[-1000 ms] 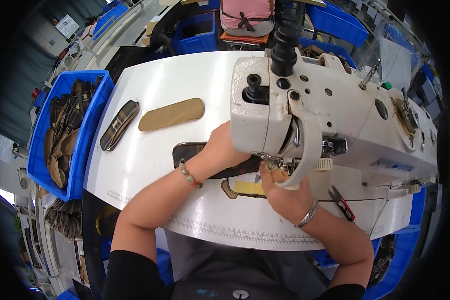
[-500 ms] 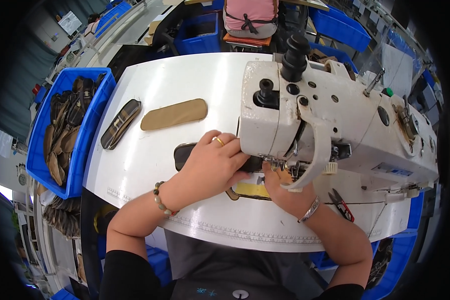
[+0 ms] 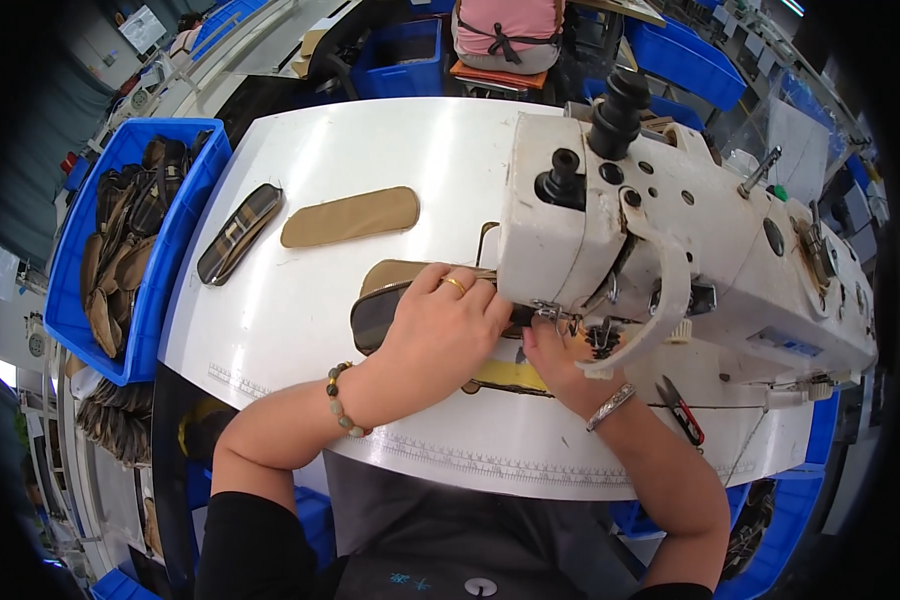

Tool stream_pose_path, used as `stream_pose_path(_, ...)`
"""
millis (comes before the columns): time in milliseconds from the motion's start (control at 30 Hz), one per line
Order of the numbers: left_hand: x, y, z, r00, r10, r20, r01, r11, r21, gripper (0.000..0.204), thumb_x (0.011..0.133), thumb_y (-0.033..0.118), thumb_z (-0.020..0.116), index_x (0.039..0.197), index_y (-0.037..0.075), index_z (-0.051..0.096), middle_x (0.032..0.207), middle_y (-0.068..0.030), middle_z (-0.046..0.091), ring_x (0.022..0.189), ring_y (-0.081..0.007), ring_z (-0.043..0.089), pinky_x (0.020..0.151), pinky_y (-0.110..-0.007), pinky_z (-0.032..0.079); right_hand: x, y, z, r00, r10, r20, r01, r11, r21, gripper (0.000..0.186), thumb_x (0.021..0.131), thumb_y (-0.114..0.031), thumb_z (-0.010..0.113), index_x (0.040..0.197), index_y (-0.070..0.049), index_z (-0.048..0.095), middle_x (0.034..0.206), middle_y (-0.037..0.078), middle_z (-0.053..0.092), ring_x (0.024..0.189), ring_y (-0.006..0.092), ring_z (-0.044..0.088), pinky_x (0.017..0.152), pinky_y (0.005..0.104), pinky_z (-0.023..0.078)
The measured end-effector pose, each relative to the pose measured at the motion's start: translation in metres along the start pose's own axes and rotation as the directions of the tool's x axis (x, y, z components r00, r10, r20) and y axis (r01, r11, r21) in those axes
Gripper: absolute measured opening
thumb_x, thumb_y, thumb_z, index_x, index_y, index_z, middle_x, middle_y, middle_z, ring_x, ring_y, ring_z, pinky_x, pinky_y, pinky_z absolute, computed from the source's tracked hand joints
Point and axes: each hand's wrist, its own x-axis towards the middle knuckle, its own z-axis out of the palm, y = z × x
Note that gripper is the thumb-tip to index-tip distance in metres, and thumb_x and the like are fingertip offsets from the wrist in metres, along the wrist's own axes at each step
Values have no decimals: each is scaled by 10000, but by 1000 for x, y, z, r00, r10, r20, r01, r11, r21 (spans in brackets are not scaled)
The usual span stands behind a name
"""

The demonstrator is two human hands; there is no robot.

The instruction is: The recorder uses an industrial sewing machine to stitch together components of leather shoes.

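A white sewing machine [image 3: 610, 225] stands on the right half of the white table. Under its presser foot [image 3: 548, 312] runs the right end of a dark plaid fabric piece [image 3: 374, 320], with a tan panel and a zipper-like edge along its far side. My left hand [image 3: 445, 325], with a ring on one finger, grips this piece from above, fingers bent and close together. My right hand [image 3: 562, 358] pinches the piece's edge beside the presser foot; the machine's guard partly covers the fingers. A yellow strip [image 3: 510, 376] shows on the table just in front of the hands.
An oval tan piece [image 3: 350, 217] and a folded plaid piece [image 3: 240, 233] lie to the left. A blue bin [image 3: 155, 330] of fabric pieces stands beyond the left edge. Thread snips [image 3: 680, 410] rest near my right forearm. A person in pink [image 3: 505, 30] sits beyond the table.
The fabric piece has turned and its tan panel now shows on the far side of the dark plaid. Both hands stay at the presser foot, shifted slightly. The view has moved a little.
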Motion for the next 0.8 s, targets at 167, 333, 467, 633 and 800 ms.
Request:
stream_pose_path(167,-3,15,-12,988,-88,-125,106,983,149,117,791,120,619,900,110,662,922,-23,661,939,-210,629,1044,-465,403,8,-2,-3,991,-56,-121,51,998,-44,115,795,-157,726,860,-76,678,733,63,673,616,214,668,562,380,545)
stream_pose_path(333,1,-2,6,964,66,-258,-44,995,91,160,777,139,607,926,80,616,846,-27,573,940,-205,593,989,-479,455,4,-4,-5,1000,-5,-6,5,998,59,205,881,-240,618,995,-76,665,969,73,703,826,269,683,702,450,541)
stream_pose_path(467,1,-8,22,929,143,-343,-118,989,93,152,729,157,622,866,93,633,806,-4,532,842,-169,560,849,-351,477,6,-6,-1,998,39,-49,-34,995,98,150,865,-229,667,945,-103,660,930,56,705,801,255,690,670,428,554)
stream_pose_path(633,4,-15,43,889,192,-415,-208,978,8,127,712,156,620,823,108,657,838,11,542,808,-157,540,715,-300,425,5,-2,2,997,4,-71,8,986,169,114,845,-178,684,918,-95,655,863,52,700,749,258,690,623,421,548)
stream_pose_path(800,6,-16,50,890,154,-429,-197,979,-58,117,687,179,646,787,120,630,781,13,543,742,-155,556,682,-299,417,1,1,11,997,-49,-58,55,992,112,59,831,-111,659,876,-77,644,823,50,687,694,252,672,604,416,527)
